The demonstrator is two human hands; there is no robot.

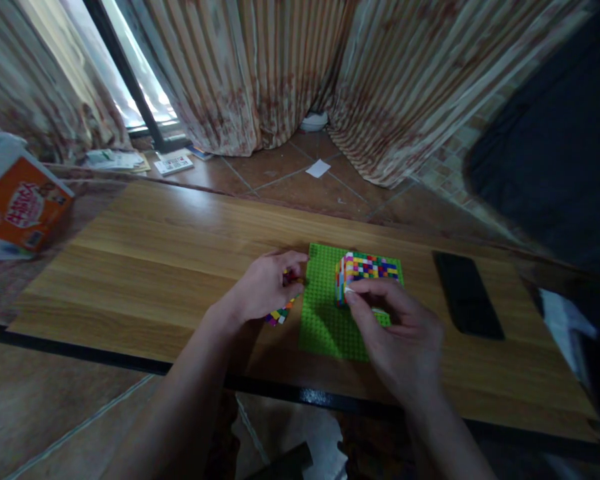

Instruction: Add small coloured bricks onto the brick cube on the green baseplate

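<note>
A green baseplate (320,320) lies on the wooden table, bearing a block built of many small coloured bricks (373,267). My right hand (405,333) is at the near side of that block. Its thumb and index finger pinch a small white brick (349,291); whether this touches the block I cannot tell. Left of the baseplate, my left hand (260,287) hovers over loose coloured bricks (280,313), its fingers apart and curved. The index fingertip is close to the plate's left edge. My left hand partly hides the loose bricks.
A black phone (467,293) lies on the table (180,247) to the right. At the far left stands a plastic container with an orange label (25,200). Beyond the table are papers (174,165) on the floor, and striped curtains (280,73) hang there.
</note>
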